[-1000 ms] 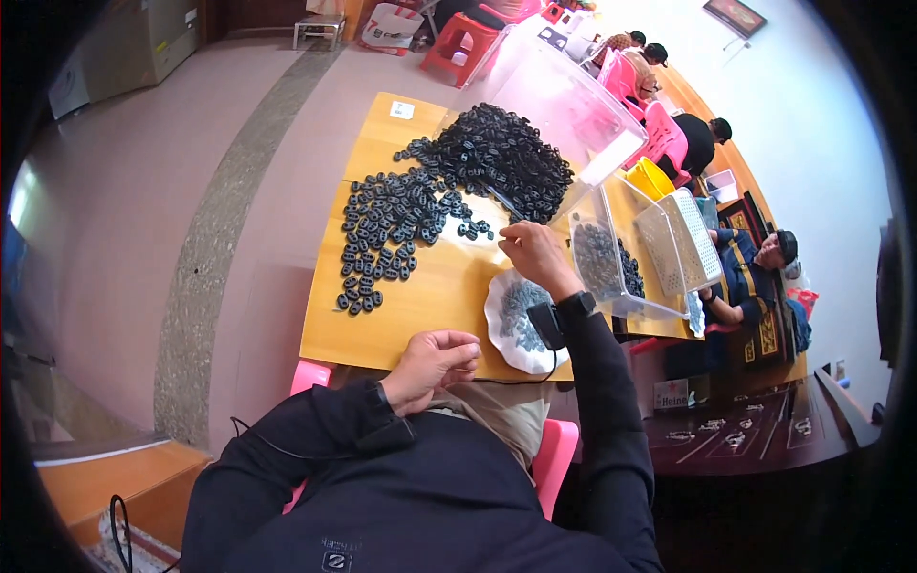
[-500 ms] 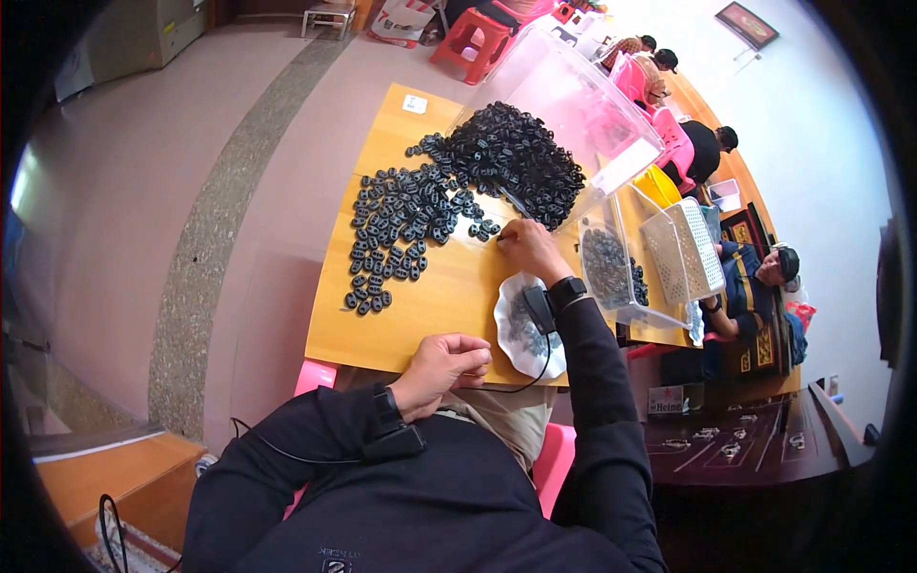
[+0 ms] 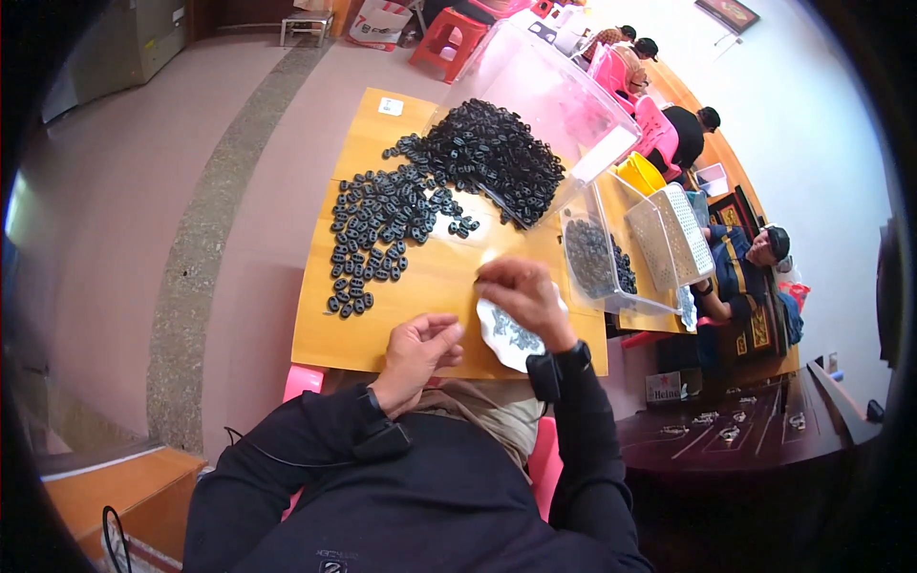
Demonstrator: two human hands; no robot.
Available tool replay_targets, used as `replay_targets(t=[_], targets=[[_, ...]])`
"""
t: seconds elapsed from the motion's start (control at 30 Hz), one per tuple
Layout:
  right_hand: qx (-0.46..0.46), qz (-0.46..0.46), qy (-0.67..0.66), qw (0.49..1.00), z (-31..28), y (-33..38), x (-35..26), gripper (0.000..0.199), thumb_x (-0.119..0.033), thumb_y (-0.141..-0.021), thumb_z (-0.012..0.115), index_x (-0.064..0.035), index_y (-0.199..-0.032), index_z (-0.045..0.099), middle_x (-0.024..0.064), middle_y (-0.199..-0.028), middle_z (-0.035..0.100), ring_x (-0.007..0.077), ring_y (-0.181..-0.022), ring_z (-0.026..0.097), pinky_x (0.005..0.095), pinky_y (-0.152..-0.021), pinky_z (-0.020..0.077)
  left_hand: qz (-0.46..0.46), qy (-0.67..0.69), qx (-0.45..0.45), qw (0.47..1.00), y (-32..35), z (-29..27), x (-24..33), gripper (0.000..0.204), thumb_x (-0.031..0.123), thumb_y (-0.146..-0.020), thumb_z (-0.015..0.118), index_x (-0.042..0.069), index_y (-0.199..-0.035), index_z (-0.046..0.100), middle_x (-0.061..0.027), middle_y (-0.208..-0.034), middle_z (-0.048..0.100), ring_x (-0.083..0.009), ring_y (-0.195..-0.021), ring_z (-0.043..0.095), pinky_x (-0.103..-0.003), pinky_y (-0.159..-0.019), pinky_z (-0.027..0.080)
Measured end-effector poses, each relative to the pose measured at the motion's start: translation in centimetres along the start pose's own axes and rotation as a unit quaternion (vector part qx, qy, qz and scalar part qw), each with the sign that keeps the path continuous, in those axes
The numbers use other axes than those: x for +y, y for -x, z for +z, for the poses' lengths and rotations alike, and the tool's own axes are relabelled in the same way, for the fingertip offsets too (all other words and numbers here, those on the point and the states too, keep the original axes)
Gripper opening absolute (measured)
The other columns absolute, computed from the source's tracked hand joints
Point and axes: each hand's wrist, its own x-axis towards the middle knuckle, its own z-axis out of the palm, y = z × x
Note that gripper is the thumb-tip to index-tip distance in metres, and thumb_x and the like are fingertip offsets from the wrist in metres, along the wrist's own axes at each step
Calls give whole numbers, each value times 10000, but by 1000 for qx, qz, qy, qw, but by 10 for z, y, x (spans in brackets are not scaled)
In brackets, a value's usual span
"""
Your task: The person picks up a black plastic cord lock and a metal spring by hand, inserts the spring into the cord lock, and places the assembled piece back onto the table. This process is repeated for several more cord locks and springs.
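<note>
My right hand (image 3: 525, 298) hovers over the near edge of the wooden table, partly above a white scalloped dish (image 3: 503, 346) of small greyish parts. Its fingers are bent into a pinch; a dark bit shows at the tips, too small to name. My left hand (image 3: 418, 355) is at the table's near edge, thumb drawn to the curled fingers; whether anything lies between them is hidden. Left of centre, many small black oval pieces with two holes (image 3: 382, 215) lie spread flat. Behind them a heaped pile of black pieces (image 3: 497, 158) spills from a tipped clear plastic bin (image 3: 564, 91).
To the right stand a clear box (image 3: 594, 263) holding dark pieces, a white perforated basket (image 3: 671, 234) and a yellow bowl (image 3: 640, 174). A co-worker (image 3: 740, 267) sits beyond them. Other people sit along the far tables. A red stool (image 3: 449, 43) stands on the floor.
My right hand has pulled back from the black pieces toward me, over the dish. My left hand has risen slightly. The view has shifted a little to the right.
</note>
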Motion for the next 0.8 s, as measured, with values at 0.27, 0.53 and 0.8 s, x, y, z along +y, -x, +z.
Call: replay_targets(t=[0.27, 0.53, 0.8], targets=[[27, -109, 85, 990, 36, 63, -10, 144, 23, -830, 664, 8, -972, 676, 79, -804, 665, 114, -724, 618, 259, -628, 482, 26, 26, -58, 998, 0, -2, -8, 207, 203, -932, 634, 20, -1029, 650, -32, -886, 666, -96, -733, 633, -231, -703, 536], [103, -23, 60, 993, 43, 78, -1, 101, -8, -848, 659, 17, -946, 647, 119, -802, 671, 129, -731, 651, 258, -646, 512, -9, 32, -81, 996, 3, 4, -7, 169, 158, -923, 639, 15, -1012, 661, -44, -895, 679, -106, -768, 645, -240, -724, 542], [113, -2, -89, 990, 47, 84, 9, 116, -27, -891, 648, 15, -998, 633, -4, -781, 633, 39, -676, 547, 189, -577, 436, -22, 18, -75, 997, 1, 0, -6, 153, 145, -931, 622, 9, -1000, 634, -50, -893, 662, -120, -780, 643, -252, -739, 549]])
